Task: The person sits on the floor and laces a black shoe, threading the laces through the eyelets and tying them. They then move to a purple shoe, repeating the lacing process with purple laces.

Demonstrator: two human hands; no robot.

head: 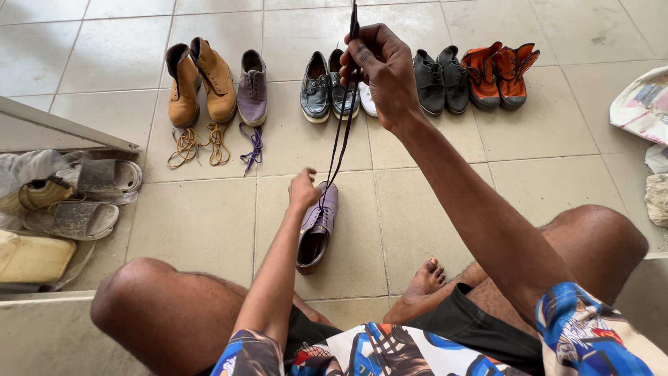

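Observation:
A purple lace-up shoe (318, 226) stands on the tiled floor between my knees. My left hand (303, 189) presses on its toe end, fingers closed around the front. My right hand (381, 68) is raised high above it, pinching a dark shoelace (339, 139) that runs taut from the shoe's eyelets up through my fingers and past the top edge of the view. The matching purple shoe (252, 88) sits farther away with its loose purple lace (252, 147) lying in front of it.
A row of footwear lines the floor ahead: tan boots (201, 82) with their orange laces (200, 145) pulled out, dark boat shoes (325, 86), black sneakers (440, 81), orange shoes (500, 74). Worn sandals (76, 198) lie at left, a bag (643, 104) at right. My bare foot (425, 278) rests near the shoe.

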